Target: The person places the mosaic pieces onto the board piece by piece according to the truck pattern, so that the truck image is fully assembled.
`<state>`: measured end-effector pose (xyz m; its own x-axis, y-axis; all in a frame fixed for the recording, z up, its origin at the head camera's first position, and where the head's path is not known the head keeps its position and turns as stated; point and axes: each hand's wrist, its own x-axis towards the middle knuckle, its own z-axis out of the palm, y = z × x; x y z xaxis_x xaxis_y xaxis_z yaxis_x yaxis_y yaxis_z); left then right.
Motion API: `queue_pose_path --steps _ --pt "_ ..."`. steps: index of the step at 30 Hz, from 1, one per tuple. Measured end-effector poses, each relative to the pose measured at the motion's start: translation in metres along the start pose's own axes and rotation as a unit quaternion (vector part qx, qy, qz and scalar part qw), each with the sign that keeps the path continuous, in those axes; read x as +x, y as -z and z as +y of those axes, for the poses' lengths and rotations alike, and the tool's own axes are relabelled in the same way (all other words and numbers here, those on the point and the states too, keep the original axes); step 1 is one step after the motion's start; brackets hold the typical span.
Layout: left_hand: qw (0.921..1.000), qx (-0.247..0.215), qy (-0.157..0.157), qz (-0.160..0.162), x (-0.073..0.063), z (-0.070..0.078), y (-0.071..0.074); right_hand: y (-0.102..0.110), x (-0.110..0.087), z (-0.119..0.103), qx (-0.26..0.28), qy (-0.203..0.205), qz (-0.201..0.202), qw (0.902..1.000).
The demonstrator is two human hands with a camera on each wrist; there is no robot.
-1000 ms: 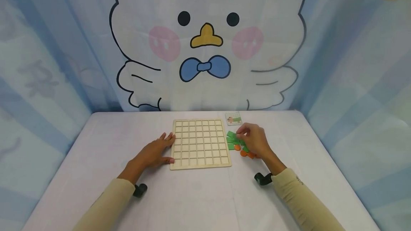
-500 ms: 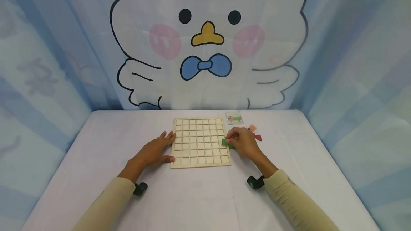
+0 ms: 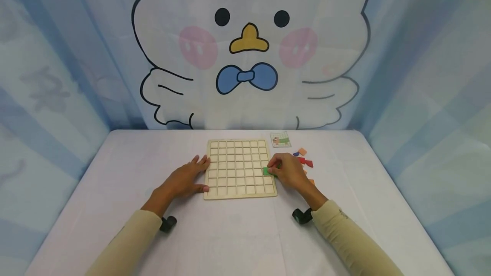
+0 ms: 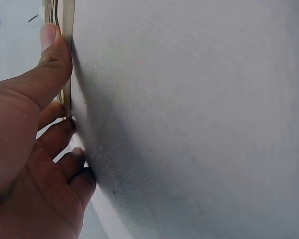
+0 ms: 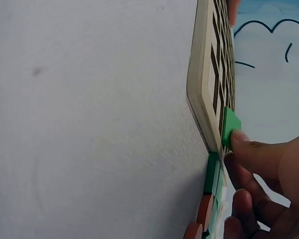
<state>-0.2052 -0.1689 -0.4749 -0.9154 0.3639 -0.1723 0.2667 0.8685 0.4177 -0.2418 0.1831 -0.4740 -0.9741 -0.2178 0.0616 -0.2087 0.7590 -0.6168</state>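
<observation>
A pale wooden grid board [image 3: 240,169] with square cells lies on the white table. The left hand [image 3: 186,182] rests at the board's left edge, fingers spread, thumb and fingertips on its rim; in the left wrist view the thumb [image 4: 52,59] lies along that edge. The right hand [image 3: 289,173] pinches a green square tile [image 5: 231,125] between thumb and fingers, over a cell in the board's rightmost column. Beside the board's right edge, several green tiles [image 5: 212,174] and orange round pieces [image 5: 205,211] lie on the table, mostly hidden behind the right hand in the head view.
Behind the right hand lie red pieces [image 3: 308,163], an orange square [image 3: 302,151] and a small blue piece [image 3: 296,154]. A picture card [image 3: 280,139] lies at the back, right of the board. A curtain with a cartoon bird [image 3: 247,97] hangs behind the table.
The right hand has moved left from the pile of pieces to the board's right column, bringing a green tile. The left hand stays at the board's left edge.
</observation>
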Motion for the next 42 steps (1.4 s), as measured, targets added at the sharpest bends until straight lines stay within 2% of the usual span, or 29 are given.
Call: queue_pose_path --steps 5,9,14,20,29,35,42 --pt "1.0000 0.001 -0.001 0.001 0.001 -0.001 0.001 -0.001 0.004 -0.001 -0.022 0.003 -0.008 0.9997" --pt "1.0000 0.002 0.000 0.001 0.001 -0.001 0.001 0.001 0.006 0.000 -0.015 -0.010 -0.013 0.9998" --pt "1.0000 0.001 0.002 0.002 0.001 -0.002 0.000 0.010 0.008 0.009 -0.001 -0.014 0.007 0.9999" --pt "1.0000 0.003 0.004 0.000 -0.001 -0.001 0.000 0.019 0.013 0.020 -0.030 -0.011 0.022 0.9992" --pt "1.0000 -0.001 0.005 -0.001 -0.001 -0.002 0.000 0.018 0.022 0.025 -0.057 -0.054 0.033 0.9963" --pt "1.0000 -0.005 0.007 0.003 0.000 -0.003 -0.001 0.017 0.029 0.024 -0.069 -0.077 0.024 0.9944" --pt "1.0000 -0.004 0.005 0.006 -0.001 -0.001 0.000 0.015 0.033 0.025 -0.062 -0.056 0.017 0.9964"
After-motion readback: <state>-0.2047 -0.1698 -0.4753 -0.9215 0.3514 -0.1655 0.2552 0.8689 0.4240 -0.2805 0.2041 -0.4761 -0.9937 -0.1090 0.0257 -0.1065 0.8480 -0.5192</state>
